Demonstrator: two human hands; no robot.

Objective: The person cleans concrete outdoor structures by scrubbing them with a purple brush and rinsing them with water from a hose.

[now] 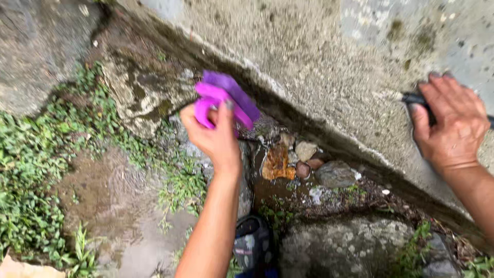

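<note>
My left hand is raised over a wet gap between rocks and grips a bright purple plastic tool with a handle, blurred by motion. My right hand rests against the sloping concrete wall at the far right and is closed around a dark handle; its working end is hidden behind the fingers. Below the purple tool lie several small stones and an orange-brown rock in the muddy channel.
Green weeds cover the ground at left. A large mossy rock sits behind my left hand, another boulder at the bottom. A dark shoe shows beside my left forearm.
</note>
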